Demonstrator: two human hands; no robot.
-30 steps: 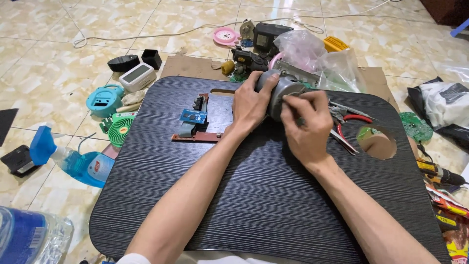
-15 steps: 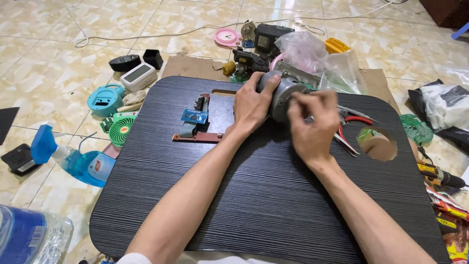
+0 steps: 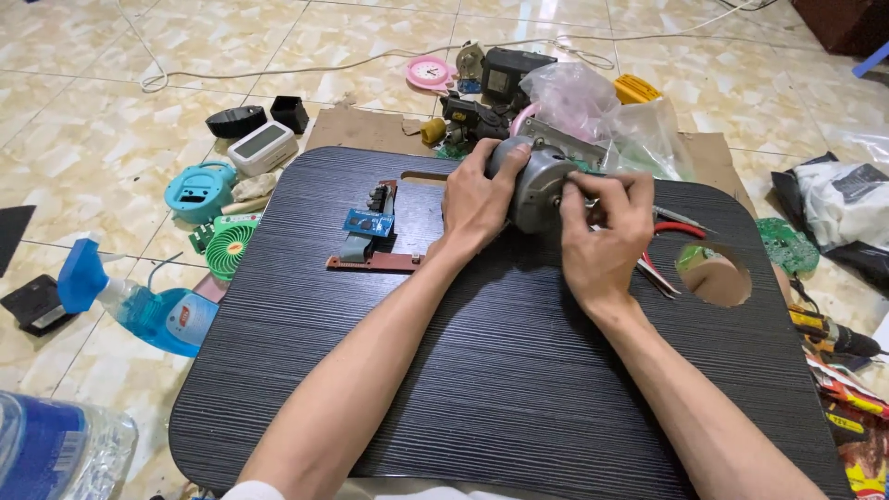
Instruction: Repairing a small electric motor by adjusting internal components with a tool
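A grey cylindrical electric motor lies on the far part of a black wood-grain lap table. My left hand wraps around its left side and holds it. My right hand has its fingertips pinched at the motor's near end face, around the shaft. Left of my hands, a brown circuit board with a small blue module rests on the table.
Red-handled pliers lie right of my right hand, beside a round cup hole. Plastic bags, a blue spray bottle, a small green fan, a teal device, a pink clock and a green board lie on the tiled floor.
My right hand has slid a little right and its fingers have shifted on the motor's end. The left hand keeps its grip in the same place.
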